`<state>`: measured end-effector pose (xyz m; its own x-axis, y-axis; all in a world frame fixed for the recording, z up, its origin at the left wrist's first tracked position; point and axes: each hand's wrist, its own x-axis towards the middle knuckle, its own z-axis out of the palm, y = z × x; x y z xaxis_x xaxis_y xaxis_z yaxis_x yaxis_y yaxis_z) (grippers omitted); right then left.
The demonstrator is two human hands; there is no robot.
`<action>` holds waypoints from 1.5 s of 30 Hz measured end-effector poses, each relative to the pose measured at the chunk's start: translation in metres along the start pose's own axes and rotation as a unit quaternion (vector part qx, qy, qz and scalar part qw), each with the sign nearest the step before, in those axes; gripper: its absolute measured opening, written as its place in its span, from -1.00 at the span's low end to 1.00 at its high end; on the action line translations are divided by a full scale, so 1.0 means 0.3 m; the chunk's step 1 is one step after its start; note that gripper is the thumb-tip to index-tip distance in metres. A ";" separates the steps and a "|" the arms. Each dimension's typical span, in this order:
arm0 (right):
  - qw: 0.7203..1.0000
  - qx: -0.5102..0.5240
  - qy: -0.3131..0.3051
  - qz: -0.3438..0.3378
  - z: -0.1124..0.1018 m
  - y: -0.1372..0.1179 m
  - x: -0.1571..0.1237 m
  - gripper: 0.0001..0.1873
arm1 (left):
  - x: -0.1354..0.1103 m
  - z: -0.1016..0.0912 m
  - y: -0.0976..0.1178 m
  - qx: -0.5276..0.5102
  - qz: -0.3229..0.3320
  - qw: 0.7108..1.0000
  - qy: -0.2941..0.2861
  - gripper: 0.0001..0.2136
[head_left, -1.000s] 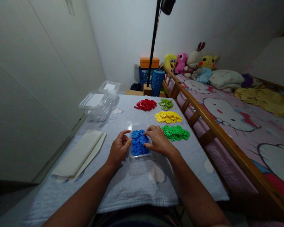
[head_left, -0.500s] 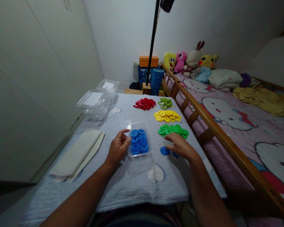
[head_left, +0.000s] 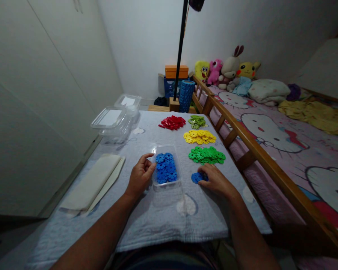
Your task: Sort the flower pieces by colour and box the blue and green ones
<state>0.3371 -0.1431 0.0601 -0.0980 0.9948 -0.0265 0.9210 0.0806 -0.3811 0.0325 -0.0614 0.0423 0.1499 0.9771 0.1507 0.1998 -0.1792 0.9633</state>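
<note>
A clear plastic box [head_left: 179, 170] stands at the middle of the table, with several blue flower-shaped plastic discs [head_left: 166, 168] lying in it. My left hand [head_left: 142, 172] is at the box's left wall, thumb and index finger closed on its rim and the other fingers curled. To the right of the box, my right hand [head_left: 214, 179] has come down over a few loose blue discs [head_left: 196, 177]. Thumb and fingertips are closed on a blue disc, which the hand partly covers. Just beyond that hand lies a pile of green discs [head_left: 207, 154].
Farther back are piles of yellow discs [head_left: 199, 137], red pieces [head_left: 172, 122] and light green pieces [head_left: 196, 121]. Lidded clear boxes [head_left: 115, 127] stand at the back left. A folded cream cloth [head_left: 92, 182] lies at the left. A wooden bed rail [head_left: 242, 144] borders the table's right.
My right hand has lowered onto the loose blue discs, and its fingers have closed in around them. My left hand has stayed at the box.
</note>
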 end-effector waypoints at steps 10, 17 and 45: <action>0.994 0.048 0.048 -0.088 -0.112 -0.165 0.085 -0.69 | -0.001 0.002 0.007 -0.011 0.000 1.000 -0.001 -0.61; 0.989 -0.003 0.030 -0.146 -0.088 -0.310 0.208 -0.63 | 0.000 0.000 0.006 -0.001 0.001 1.000 -0.004 -0.60; 0.997 0.008 -0.029 0.073 -0.015 0.040 -0.062 -0.69 | -0.001 0.004 0.006 -0.007 0.000 1.000 0.001 -0.60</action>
<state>0.3517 -0.1604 0.0603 0.0152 0.9906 -0.1359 0.9211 -0.0668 -0.3837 0.0341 -0.0621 0.0438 0.1475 0.9775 0.1509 0.1867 -0.1774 0.9663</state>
